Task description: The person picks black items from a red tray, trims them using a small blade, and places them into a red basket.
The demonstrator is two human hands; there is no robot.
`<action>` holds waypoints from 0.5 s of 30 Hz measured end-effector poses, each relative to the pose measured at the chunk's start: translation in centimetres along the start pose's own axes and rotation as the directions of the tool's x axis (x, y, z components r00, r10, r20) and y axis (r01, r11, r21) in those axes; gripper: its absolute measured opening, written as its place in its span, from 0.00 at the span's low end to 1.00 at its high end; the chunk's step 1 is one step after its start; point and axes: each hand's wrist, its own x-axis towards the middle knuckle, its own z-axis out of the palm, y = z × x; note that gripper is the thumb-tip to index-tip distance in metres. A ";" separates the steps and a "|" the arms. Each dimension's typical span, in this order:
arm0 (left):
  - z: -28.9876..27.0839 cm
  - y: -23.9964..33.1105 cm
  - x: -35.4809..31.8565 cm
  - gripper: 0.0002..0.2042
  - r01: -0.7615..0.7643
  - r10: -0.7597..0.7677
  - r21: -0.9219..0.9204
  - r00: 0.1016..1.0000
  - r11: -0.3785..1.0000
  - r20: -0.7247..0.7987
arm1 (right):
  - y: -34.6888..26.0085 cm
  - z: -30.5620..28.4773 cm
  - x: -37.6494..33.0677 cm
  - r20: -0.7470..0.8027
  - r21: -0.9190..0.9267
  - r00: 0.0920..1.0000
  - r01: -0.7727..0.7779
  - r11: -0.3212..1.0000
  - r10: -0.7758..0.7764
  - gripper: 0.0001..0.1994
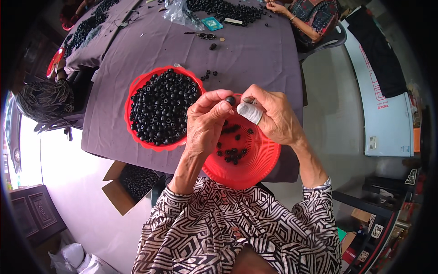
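My left hand [204, 123] pinches a small round black bead-like piece [230, 100] between thumb and fingertips. Close beside it, my right hand [279, 116] is closed, with a white wrap [249, 113] around its thumb. Whatever lies between the right fingertips is too small to make out. Both hands are raised over a red plastic basket [242, 176], in which several black pieces [233, 155] lie. To the left, a red scalloped bowl [129, 112] on the table is heaped with black pieces [162, 107], some showing ring-shaped openings.
Loose black pieces [208, 74] lie beyond the bowl on the grey tablecloth [150, 45]. Farther off are a black heap [228, 11], a clear plastic bag [179, 13] and a teal packet [212, 23]. Other people sit right [315, 20] and left [45, 98]. An open carton [113, 196] stands below.
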 end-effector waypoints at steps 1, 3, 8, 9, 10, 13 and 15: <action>0.1 0.1 -0.1 0.10 0.001 -0.001 0.000 1.000 1.000 0.002 | 0.0 -0.2 0.1 0.039 -0.076 0.999 0.005 0.997 -0.002 0.13; 0.4 0.0 -0.1 0.10 0.037 -0.037 0.004 0.999 0.999 -0.003 | 0.6 -0.3 -0.1 0.068 -0.127 0.997 -0.016 0.992 0.024 0.15; 0.1 -0.1 -0.3 0.10 0.073 -0.074 0.034 0.997 0.997 0.022 | 0.3 -0.6 0.1 0.104 -0.256 0.993 -0.034 0.966 0.062 0.20; 0.1 -0.1 -0.3 0.10 0.082 -0.083 0.040 0.996 0.996 0.021 | -0.3 -0.8 0.3 0.131 -0.284 0.988 -0.042 0.958 0.082 0.21; 0.1 0.0 -0.3 0.10 0.082 -0.083 0.041 0.996 0.996 0.021 | -0.6 -0.9 0.4 0.157 -0.312 0.982 -0.050 0.949 0.103 0.22; 0.1 -0.2 -0.3 0.09 0.106 -0.106 0.029 0.994 0.994 0.012 | -0.2 -0.7 0.4 0.142 -0.290 0.984 -0.063 0.955 0.108 0.23; 0.3 -0.2 -0.3 0.09 0.114 -0.114 0.022 0.993 0.993 -0.012 | 0.0 -0.6 0.3 0.134 -0.286 0.986 -0.055 0.957 0.097 0.23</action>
